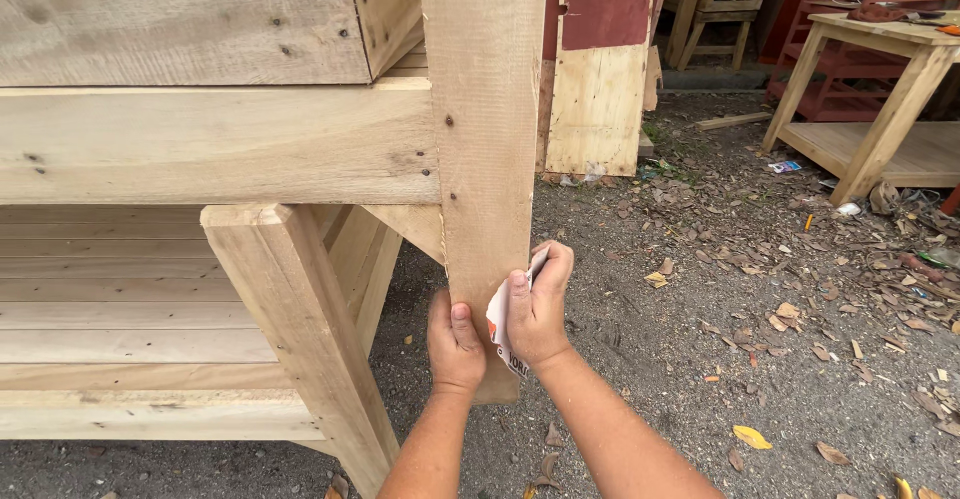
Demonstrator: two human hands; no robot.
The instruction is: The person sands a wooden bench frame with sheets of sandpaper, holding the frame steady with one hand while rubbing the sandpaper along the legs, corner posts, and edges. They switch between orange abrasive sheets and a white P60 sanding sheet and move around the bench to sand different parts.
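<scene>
The right hand (537, 311) is closed around a folded sheet of sandpaper (503, 327), pressing it to the edge of an upright wooden leg (486, 139). Just left, the left hand (455, 347) grips that leg. Another leg (300, 329) stands farther left; dry leaves (800, 309) litter the ground to the right.

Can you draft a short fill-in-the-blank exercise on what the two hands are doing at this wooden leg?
1. The right hand presses a folded sheet of ____ against the upright wooden leg.
2. The left hand grips the leg on its ____ edge, near the bottom.
3. The ground beside the leg is strewn with dry ____.
4. In the far right corner stands another bare wooden ____ with a lower shelf.

Missing words: sandpaper; left; leaves; table
</scene>
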